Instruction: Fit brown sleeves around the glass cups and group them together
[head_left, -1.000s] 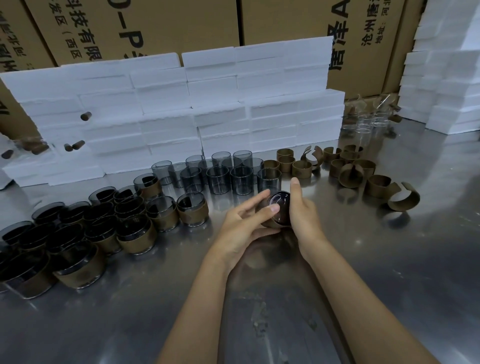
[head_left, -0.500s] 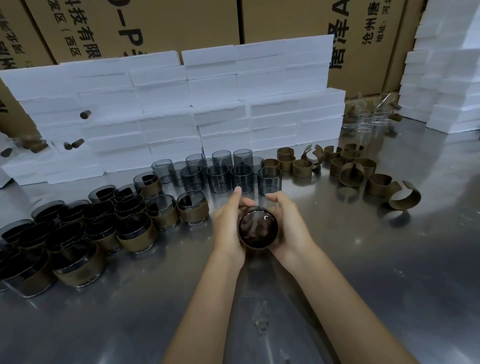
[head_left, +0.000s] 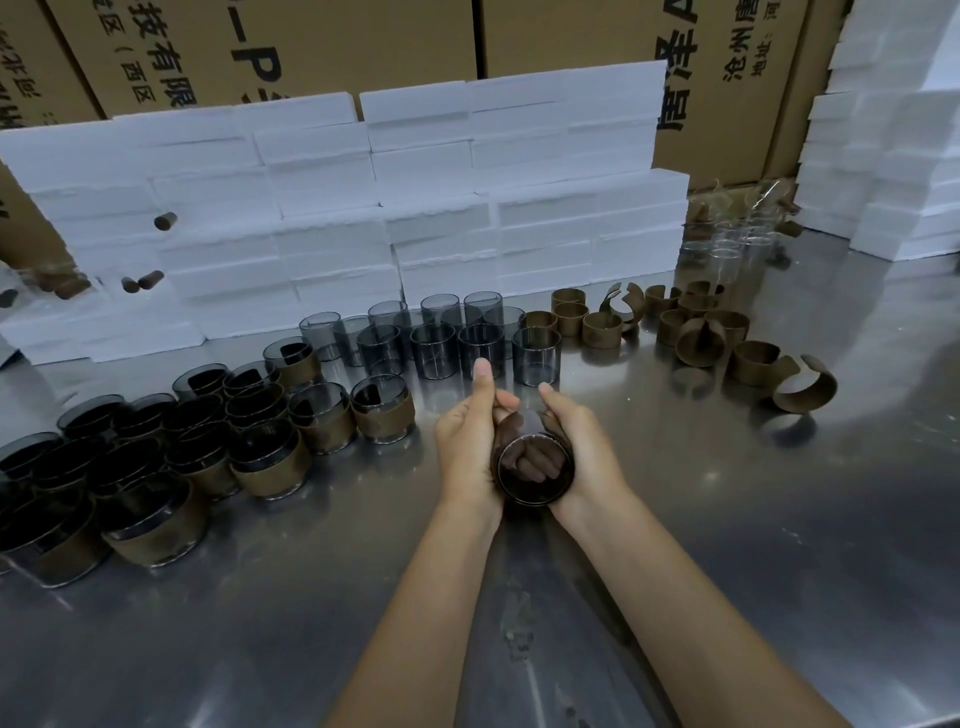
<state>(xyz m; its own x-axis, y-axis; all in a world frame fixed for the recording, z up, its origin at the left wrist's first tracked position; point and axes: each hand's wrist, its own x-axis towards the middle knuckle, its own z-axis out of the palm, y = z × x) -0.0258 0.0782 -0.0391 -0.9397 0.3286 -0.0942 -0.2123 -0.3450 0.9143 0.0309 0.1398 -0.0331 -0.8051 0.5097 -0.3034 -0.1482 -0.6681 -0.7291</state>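
Note:
Both hands hold one smoked glass cup (head_left: 535, 467) above the steel table, its open mouth tilted toward me. My left hand (head_left: 465, 441) wraps its left side with the thumb raised. My right hand (head_left: 584, 447) cups its right side. A brown sleeve seems to sit around the cup under my palms, mostly hidden. Several bare glass cups (head_left: 434, 340) stand in rows just behind my hands. Several loose brown sleeves (head_left: 696, 338) lie to the right. Several sleeved cups (head_left: 270, 462) are grouped at the left.
White foam blocks (head_left: 363, 208) are stacked like a wall behind the cups, with cardboard boxes (head_left: 291, 47) behind them. More foam (head_left: 893, 145) stands at the far right, and a few clear glasses (head_left: 737, 244) sit near it. The steel table (head_left: 779, 545) stretches right and toward me.
The cup has come toward me and turned so its mouth faces the camera. Both hands have closed further around its sides.

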